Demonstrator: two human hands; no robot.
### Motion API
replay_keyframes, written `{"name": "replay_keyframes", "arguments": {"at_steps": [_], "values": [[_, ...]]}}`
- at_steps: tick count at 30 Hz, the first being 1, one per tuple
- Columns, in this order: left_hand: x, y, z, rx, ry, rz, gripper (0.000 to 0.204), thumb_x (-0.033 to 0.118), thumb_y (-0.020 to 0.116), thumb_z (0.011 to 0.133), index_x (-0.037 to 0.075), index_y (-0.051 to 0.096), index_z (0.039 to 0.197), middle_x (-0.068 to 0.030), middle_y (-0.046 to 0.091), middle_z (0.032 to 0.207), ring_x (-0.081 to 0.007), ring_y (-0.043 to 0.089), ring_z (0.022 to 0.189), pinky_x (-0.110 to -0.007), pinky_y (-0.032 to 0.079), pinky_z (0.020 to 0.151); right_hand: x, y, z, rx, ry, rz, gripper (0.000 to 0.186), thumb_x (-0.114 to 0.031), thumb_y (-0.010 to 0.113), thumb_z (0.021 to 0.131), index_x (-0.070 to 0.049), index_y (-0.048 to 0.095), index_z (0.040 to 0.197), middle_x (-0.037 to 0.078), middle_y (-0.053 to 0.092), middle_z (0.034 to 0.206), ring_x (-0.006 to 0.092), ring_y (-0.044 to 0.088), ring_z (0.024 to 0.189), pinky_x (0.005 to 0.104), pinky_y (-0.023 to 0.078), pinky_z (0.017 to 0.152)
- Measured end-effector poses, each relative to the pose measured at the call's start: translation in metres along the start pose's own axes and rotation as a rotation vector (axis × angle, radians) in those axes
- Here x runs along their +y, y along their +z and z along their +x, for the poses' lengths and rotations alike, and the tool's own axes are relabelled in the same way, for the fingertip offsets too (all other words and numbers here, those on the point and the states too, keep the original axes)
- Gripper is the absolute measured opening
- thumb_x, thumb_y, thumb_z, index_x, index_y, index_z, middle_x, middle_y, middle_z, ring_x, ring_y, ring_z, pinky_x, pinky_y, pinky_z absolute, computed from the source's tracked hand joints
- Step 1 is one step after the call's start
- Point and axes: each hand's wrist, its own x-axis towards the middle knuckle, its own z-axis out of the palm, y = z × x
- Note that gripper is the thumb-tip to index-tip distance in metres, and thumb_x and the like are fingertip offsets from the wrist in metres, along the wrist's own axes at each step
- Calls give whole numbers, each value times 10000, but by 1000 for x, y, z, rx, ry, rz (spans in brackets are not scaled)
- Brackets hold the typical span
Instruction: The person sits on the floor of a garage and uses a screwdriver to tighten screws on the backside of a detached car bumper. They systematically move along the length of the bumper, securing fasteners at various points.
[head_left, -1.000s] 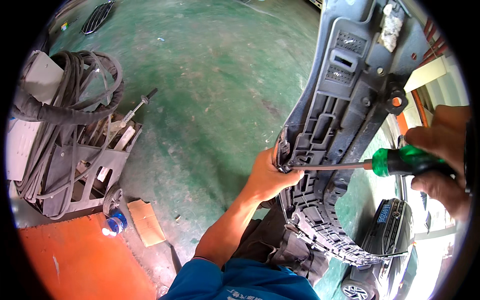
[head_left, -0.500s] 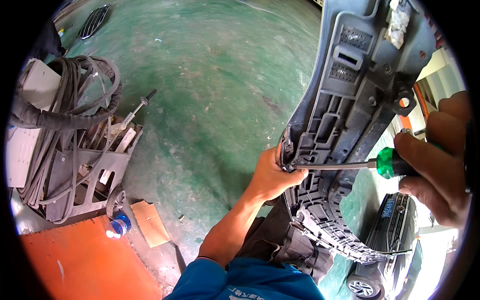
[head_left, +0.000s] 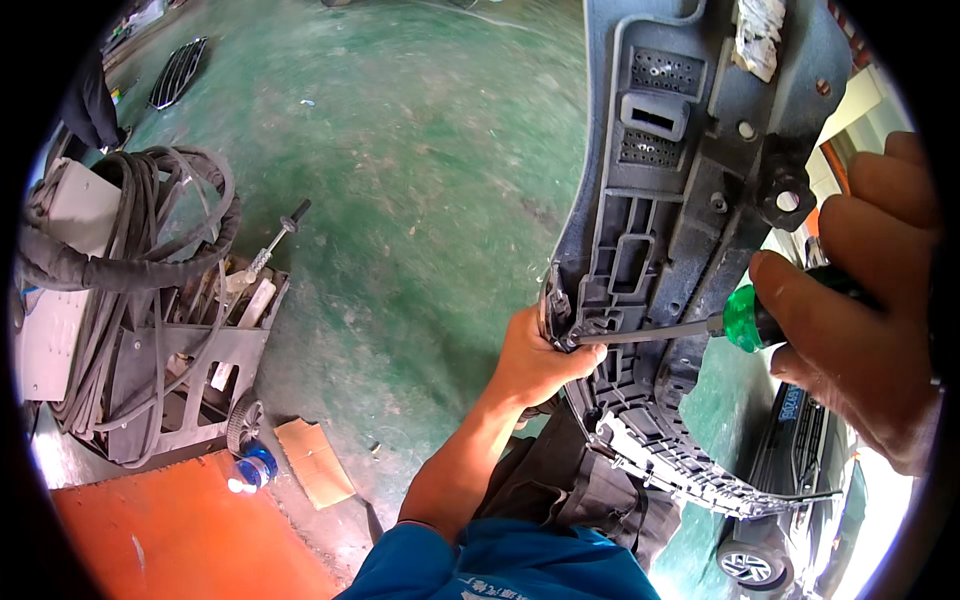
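Observation:
A large black plastic car bumper [head_left: 690, 235], its ribbed inner side facing me, runs from the top of the view down to my lap. My left hand [head_left: 535, 362] is closed around its left edge, the thumb lying over the ribs. In my right hand [head_left: 850, 290] is a screwdriver [head_left: 665, 332] with a green and black handle. Its shaft crosses the bumper almost level, and the tip meets the edge just above my left thumb. Whether the tip sits in a screw or clip is too small to tell.
At left stands a wheeled metal cart [head_left: 180, 385] hung with coiled hoses [head_left: 150, 270]. Below it are an orange panel [head_left: 190, 530], a cardboard piece [head_left: 313, 463] and a blue-labelled bottle [head_left: 256, 467]. A grille [head_left: 178, 73] lies far left near a person's legs [head_left: 92, 105]. A dark car [head_left: 795, 455] is at lower right.
The bumper, both hands and screwdriver appear shifted left, partly because the view has moved. The screwdriver's handle end is tilted slightly higher, while its tip stays beside my left thumb.

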Motion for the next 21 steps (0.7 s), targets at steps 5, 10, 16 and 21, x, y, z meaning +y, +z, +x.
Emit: {"name": "replay_keyframes", "arguments": {"at_steps": [5, 10, 16, 21], "values": [[-7, -5, -1, 29, 35, 51, 259, -71, 785, 751, -14, 723, 996, -18, 707, 843, -88, 630, 691, -252, 508, 607, 5, 8, 0, 12, -36, -16, 751, -608, 719, 858, 16, 651, 1270, 72, 672, 868, 134, 639, 716, 276, 474, 651], [-18, -10, -4, -23, -59, -86, 357, -84, 791, 744, -22, 721, 1088, -41, 722, 927, -101, 650, 761, -264, 527, 665, 6, -1, -21, 3, 48, 4, 811, -657, 716, 850, 18, 641, 1293, 70, 670, 885, 133, 638, 731, 275, 477, 673], [-16, -10, -3, 72, -5, -95, 405, -101, 791, 705, -37, 720, 1099, -65, 734, 983, -160, 696, 835, -314, 575, 750, 60, -9, -108, 132, 204, 50, 882, -716, 711, 841, 20, 629, 1321, 69, 668, 906, 132, 638, 749, 273, 480, 700], [-23, 0, 4, 84, 142, -142, 312, -67, 764, 736, -12, 725, 1041, -27, 722, 935, -130, 677, 794, -299, 550, 739, 200, 63, -266, 577, 455, 528, 914, -726, 699, 848, 47, 614, 1327, 22, 608, 805, 97, 567, 658, 239, 437, 646]]}}
